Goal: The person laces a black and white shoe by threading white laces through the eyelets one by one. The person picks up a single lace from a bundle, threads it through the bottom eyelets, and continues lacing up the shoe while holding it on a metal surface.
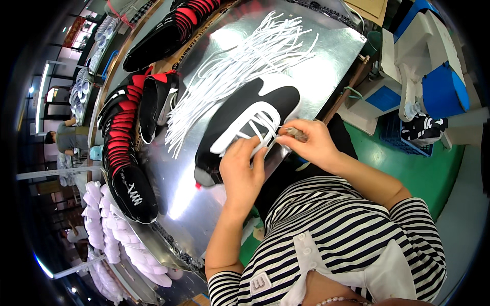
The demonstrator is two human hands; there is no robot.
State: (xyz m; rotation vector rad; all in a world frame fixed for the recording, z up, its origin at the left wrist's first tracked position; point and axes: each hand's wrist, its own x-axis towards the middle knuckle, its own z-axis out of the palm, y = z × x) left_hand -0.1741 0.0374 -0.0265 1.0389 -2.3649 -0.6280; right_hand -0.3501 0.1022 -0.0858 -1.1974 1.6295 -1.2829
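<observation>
A black shoe upper (217,127) with a white lacing panel lies on the metal tabletop in front of me. White shoelace (261,122) crosses between the panel's two sides. My left hand (242,171) is closed, thumb and fingers pinching the near edge of the upper by the panel. At the panel's right end my right hand (311,145) is pinched on what looks like the end of the lace, with a small brownish wrap about its fingers. The fingertips partly hide the eyelets. A bundle of loose white shoelaces (224,76) lies just beyond the upper.
Stacked black-and-red shoe uppers (122,137) line the table's left side, and more (178,33) lie at the far left. Bare metal tabletop (332,56) shows at the far right. A blue crate (408,140) stands on the green floor. White shoe parts (122,229) are heaped at the lower left.
</observation>
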